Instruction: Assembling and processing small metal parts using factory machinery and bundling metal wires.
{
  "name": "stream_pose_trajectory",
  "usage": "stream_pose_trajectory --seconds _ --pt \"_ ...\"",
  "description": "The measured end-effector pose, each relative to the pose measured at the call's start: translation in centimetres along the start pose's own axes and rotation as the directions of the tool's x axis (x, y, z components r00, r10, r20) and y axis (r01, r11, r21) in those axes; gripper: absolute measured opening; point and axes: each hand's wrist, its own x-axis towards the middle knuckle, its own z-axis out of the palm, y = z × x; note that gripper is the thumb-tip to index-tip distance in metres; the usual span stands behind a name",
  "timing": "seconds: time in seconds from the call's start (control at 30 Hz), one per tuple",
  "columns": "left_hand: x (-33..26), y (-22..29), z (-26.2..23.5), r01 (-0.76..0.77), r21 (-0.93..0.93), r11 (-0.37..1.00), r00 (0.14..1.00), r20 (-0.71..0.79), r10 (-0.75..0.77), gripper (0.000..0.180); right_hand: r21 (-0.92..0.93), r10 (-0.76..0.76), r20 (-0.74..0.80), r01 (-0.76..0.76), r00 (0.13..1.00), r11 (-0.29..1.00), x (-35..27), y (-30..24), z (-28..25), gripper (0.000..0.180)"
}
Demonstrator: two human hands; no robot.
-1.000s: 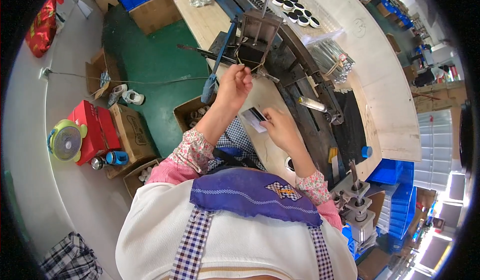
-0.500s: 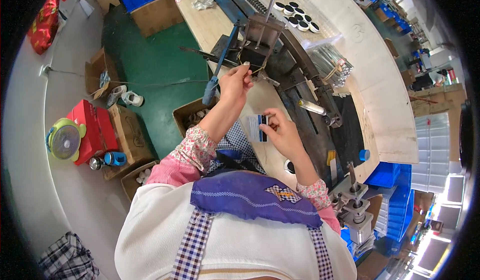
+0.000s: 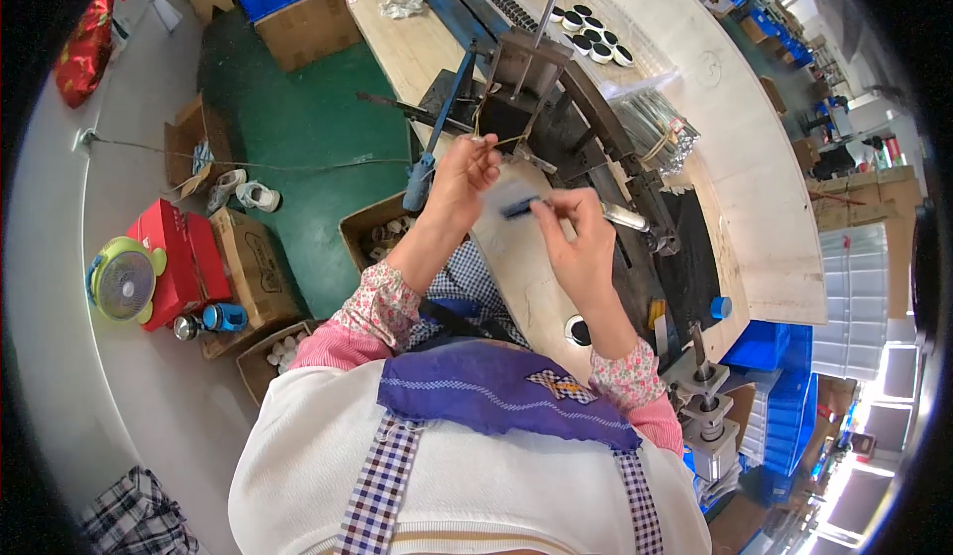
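Observation:
My left hand point(image 3: 465, 180) is closed in a pinch just in front of the black metal bench machine point(image 3: 526, 64). A thin yellowish cord point(image 3: 512, 141) hangs from that machine close to its fingertips; what the fingers hold is too small to make out. My right hand point(image 3: 584, 242) is closed on a small flat card point(image 3: 518, 208), pale with a dark blue strip, smeared by motion. The card is tilted above the wooden bench top, near my left hand. Beside my left wrist hangs a lever with a blue-grey handle point(image 3: 418, 186).
A white round cap with a black centre point(image 3: 578, 331) lies below my right hand. Several similar caps point(image 3: 601, 37) stand at the back beside a bundle of metal rods point(image 3: 655, 133). A blue cap point(image 3: 721, 307) and a metal fixture point(image 3: 710, 421) are at right. A cardboard box point(image 3: 372, 232) stands left.
My right hand has moved up and forward with the card, bringing it closer to my left hand, and the card has tilted. The left hand has barely shifted and stays pinched.

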Motion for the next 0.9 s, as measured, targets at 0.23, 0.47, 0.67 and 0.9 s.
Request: stream_pose_trajectory --seconds 0.23,0.47,0.67,0.9 --pt "-1.5 0.1 0.1 0.134 0.023 0.991 0.970 0.202 -0.136 0.014 -0.123 -0.285 -0.178 0.266 0.942 0.956 5.3 2.4 3.0 0.014" --pt "-3.6 -0.3 0.8 0.035 -0.016 0.999 0.995 0.098 -0.033 0.017 -0.263 -0.318 -0.035 0.298 0.948 0.918 5.5 3.3 2.7 0.015" --pt "-2.2 -1.3 1.4 -0.124 0.195 0.973 0.992 0.020 0.122 0.015 -0.333 -0.237 0.062 0.244 0.969 0.911 6.9 3.3 4.4 0.011" --pt "0.5 -2.5 1.0 -0.207 0.207 0.956 0.978 0.012 0.209 0.011 -0.407 -0.396 0.039 0.376 0.917 0.832 7.4 4.4 4.5 0.016"
